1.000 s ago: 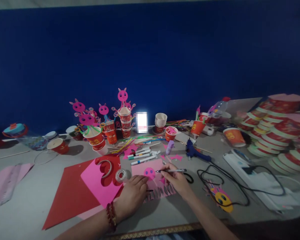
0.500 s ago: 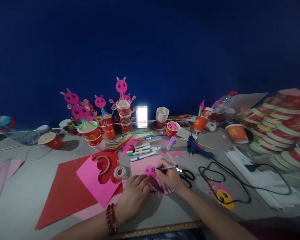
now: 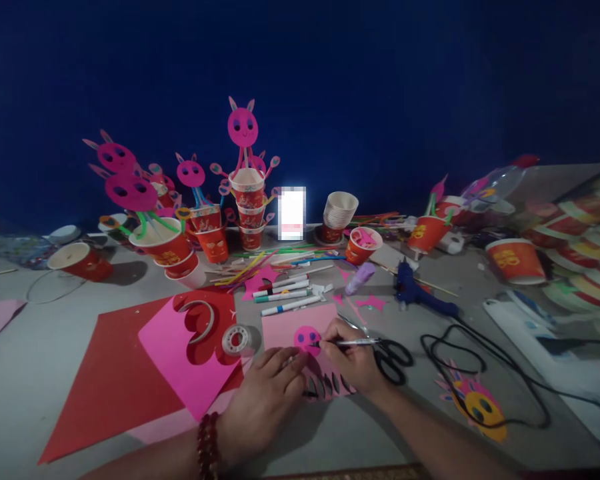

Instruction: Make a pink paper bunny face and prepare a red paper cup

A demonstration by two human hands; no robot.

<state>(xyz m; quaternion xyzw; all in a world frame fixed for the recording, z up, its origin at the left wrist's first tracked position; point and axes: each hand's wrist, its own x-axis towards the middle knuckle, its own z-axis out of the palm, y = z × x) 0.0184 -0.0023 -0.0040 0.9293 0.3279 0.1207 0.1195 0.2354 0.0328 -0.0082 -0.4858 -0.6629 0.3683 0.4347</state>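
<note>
My right hand (image 3: 356, 360) grips a slim pen (image 3: 355, 343) with its tip on a small magenta paper circle (image 3: 306, 337) that has two dark blue eyes drawn on it. My left hand (image 3: 275, 383) lies with outstretched fingers over the lower left of the circle, holding nothing visible. Beneath both hands is a light pink sheet (image 3: 280, 328), its lower part showing several dark leaf-shaped openings. Close by my right hand lie black-handled scissors (image 3: 394, 360), their blades partly hidden behind it. A roll of tape (image 3: 237, 340) sits left of the sheet.
Left are red card (image 3: 100, 373) and magenta cut paper (image 3: 167, 353). Markers (image 3: 283, 293) and a purple glue stick (image 3: 360, 278) lie beyond the sheet. Right are a blue glue gun (image 3: 420, 293) and looping black cable (image 3: 480, 370). Stacked cups with pink figures (image 3: 247, 190) stand behind.
The view has tilted and come closer, so things look larger and spread outward. The pen tip has shifted from near the eyes to lower on the circle. My left hand stays on the paper.
</note>
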